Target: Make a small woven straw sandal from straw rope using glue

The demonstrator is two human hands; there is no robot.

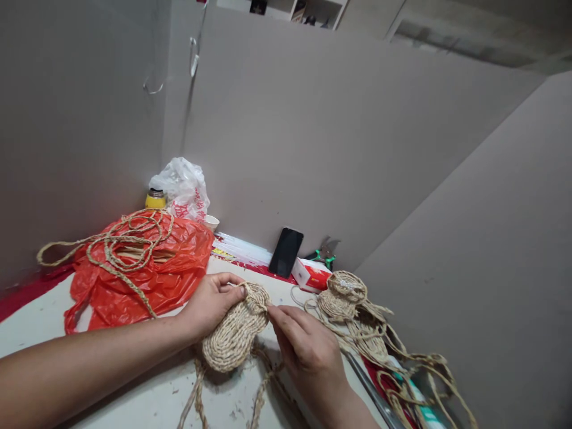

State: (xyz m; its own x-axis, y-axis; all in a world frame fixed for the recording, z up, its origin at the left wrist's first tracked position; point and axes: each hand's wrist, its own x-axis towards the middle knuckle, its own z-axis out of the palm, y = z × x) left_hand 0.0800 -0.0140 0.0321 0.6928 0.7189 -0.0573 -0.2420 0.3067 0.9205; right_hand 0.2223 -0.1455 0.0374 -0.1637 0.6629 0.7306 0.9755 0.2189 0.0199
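Straw weaving is under way at the near edge of the white surface [44, 333], where a woven straw sole [235, 333] lies flat between both hands with its toe end pointing away from the person. The left hand [210, 310] is closed over the sole's far left edge, thumb on top and fingers curled around the rim, pinning it down. The right hand [306, 345] is pinched shut on the strand at the sole's toe, fingertips [271, 311] pressed right against the weave. Two braided cords [196, 399] trail from the heel toward the person. To do this step well, I judge, the left hand should keep the sole flat and firm so it does not twist, while the right hand draws the strand snug and close to the last row, with even tension so the edge stays tight and the oval keeps its shape; pulling too hard would likely buckle the toe. A second straw sandal [344, 295] with loose cords lies just to the right, well clear of the work. Behind the left hand sits a red plastic bag [174, 268] with coiled straw rope [129, 238] on top, and farther back a phone [286, 251] leans against the wall beside a small red-and-white box [313, 275].
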